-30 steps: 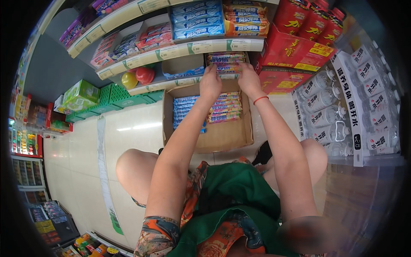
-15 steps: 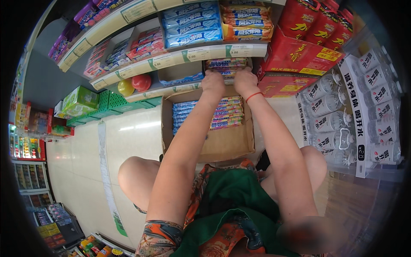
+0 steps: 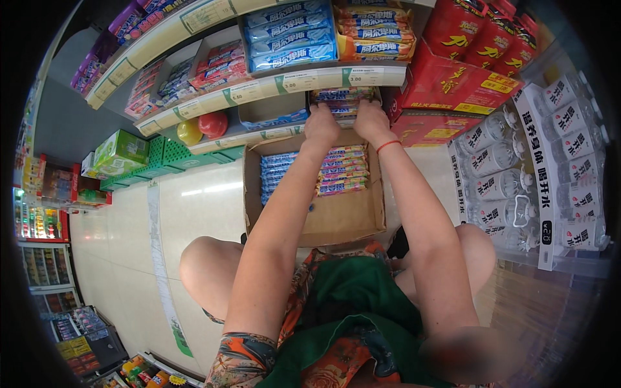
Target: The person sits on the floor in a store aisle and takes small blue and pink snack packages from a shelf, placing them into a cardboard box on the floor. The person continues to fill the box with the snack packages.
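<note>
Both arms reach forward to the lowest shelf. There my left hand (image 3: 321, 123) and my right hand (image 3: 371, 121), a red cord round its wrist, are closed at opposite ends of a row of colourful candy rolls (image 3: 343, 95). My fingertips are partly hidden among the wrappers. Just below the hands, on the floor, stands an open cardboard box (image 3: 343, 223). Blue-wrapped candy rolls (image 3: 275, 171) lie in its left part and multicoloured candy rolls (image 3: 347, 171) beside them. My left forearm covers part of the box.
Left of the row is a blue-edged display tray (image 3: 272, 119), then red and yellow round items (image 3: 212, 124). Above hangs a shelf edge (image 3: 272, 87) with price tags. Red drink cartons (image 3: 430, 126) stand close on the right, with water bottles (image 3: 495, 184) beyond. A green crate (image 3: 178, 154) sits left.
Both hands stay at the shelf row with only a slight shift of the wrists and fingers. The candy rolls between them sit a little differently. The box has not moved.
</note>
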A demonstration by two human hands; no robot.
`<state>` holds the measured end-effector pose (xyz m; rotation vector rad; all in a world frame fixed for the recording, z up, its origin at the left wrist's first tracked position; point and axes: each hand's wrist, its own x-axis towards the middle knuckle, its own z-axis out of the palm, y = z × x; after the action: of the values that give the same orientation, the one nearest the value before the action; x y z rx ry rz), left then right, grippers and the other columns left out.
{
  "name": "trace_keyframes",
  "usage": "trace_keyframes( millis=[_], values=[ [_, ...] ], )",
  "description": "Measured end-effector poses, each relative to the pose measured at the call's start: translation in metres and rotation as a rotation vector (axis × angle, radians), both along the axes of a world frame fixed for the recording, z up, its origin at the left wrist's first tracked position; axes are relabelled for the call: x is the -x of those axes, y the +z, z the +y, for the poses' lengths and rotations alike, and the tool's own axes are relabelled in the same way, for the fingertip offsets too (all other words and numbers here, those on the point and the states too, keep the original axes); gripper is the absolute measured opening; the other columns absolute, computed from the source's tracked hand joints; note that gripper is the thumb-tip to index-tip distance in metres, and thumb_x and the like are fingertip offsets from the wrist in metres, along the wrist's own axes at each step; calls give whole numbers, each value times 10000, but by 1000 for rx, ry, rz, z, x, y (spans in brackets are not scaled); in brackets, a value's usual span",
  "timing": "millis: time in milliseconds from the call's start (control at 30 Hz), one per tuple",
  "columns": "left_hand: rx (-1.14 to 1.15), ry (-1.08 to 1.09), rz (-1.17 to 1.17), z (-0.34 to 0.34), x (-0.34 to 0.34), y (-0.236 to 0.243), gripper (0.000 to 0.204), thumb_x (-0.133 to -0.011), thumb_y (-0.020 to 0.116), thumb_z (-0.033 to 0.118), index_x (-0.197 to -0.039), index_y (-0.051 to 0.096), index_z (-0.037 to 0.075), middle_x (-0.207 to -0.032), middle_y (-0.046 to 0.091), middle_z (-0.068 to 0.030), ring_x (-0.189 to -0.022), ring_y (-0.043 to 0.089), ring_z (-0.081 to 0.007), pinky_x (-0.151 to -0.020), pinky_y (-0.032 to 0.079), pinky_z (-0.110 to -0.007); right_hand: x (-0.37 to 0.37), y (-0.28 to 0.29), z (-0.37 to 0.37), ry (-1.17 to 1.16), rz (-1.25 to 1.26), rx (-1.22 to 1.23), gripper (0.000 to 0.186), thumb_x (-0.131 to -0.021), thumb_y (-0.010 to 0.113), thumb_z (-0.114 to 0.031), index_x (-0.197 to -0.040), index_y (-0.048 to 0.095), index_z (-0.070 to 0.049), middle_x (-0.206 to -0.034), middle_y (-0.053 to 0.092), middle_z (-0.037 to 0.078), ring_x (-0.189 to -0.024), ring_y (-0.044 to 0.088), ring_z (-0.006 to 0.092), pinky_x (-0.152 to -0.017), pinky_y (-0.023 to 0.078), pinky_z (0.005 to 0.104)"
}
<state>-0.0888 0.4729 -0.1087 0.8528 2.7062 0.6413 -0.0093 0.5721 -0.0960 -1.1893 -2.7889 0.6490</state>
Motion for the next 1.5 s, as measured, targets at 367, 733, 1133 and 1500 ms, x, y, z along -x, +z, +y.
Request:
trace_keyframes(
  millis=[367, 733, 1133, 1500],
  values=[
    [-334, 11, 109, -3, -1, -3, 439, -738, 568, 22, -1158, 466, -51, -1254, 433, -283, -1046, 532, -419, -876, 466, -434, 5, -17, 22, -3, 155, 193, 506, -742, 527, 17, -1241, 451, 26, -1067, 605, 242, -776, 676, 307, -663, 549, 362],
    [-517, 98, 186, -19, -9, 13, 404, -752, 535, 24, -1155, 508, 23, -1101, 507, -218, -940, 543, -417, -811, 460, -458, -14, 25, -2, -77, 440, 542, 578, -770, 443, 53, -1329, 301, 26, -1114, 588, 214, -699, 691, 260, -493, 536, 290],
    [-842, 157, 209, -27, -1, 5, 258, -771, 609, -19, -1028, 603, 1, -959, 507, -140, -831, 538, -292, -735, 458, -358, -11, 3, -6, -38, 570, 526, 611, -773, 445, 57, -1361, 295, -16, -1194, 544, 188, -714, 692, 238, -519, 517, 268],
    [-1145, 269, -104, -51, -7, 9, 207, -817, 670, 99, -1022, 677, 71, -991, 532, -44, -756, 538, -92, -706, 463, -242, -17, 2, -20, -85, 711, 10, 416, -727, 621, -76, -1140, 585, -51, -1060, 562, 157, -857, 622, 284, -789, 483, 386]
  ],
)
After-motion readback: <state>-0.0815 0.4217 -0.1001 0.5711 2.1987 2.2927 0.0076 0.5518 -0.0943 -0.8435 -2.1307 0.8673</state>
